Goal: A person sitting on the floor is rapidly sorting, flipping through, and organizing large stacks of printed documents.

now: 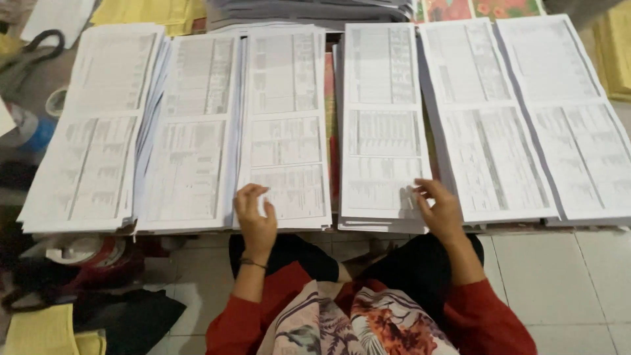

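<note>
Six stacks of printed sheets lie side by side in the head view, edge to edge or slightly overlapping, across a low surface in front of a seated person in red sleeves. The left hand (pixel 255 220) rests on the near edge of the third stack (pixel 284 125) from the left, its fingers curled and slightly apart on the top sheet; whether it has a sheet pinched I cannot tell. The right hand (pixel 439 209) lies at the near right corner of the fourth stack (pixel 381 118), fingers bent against the paper's edge as if catching one sheet, though no sheet is visibly lifted clear. The first stack (pixel 89 125) and second stack (pixel 190 125) sit to the left, the fifth stack (pixel 480 125) and sixth stack (pixel 568 118) to the right, untouched by either hand. All six stacks look thick and squared, so, judging from that, most of the paper handling remains; no gathered set of sheets shows in the person's lap or on the tiled floor (pixel 559 283). Yellow paper (pixel 39 332) lies at the lower left, rolls of tape (pixel 85 253) sit under the stacks' left end, and more grey sheets (pixel 309 10) are piled behind.
</note>
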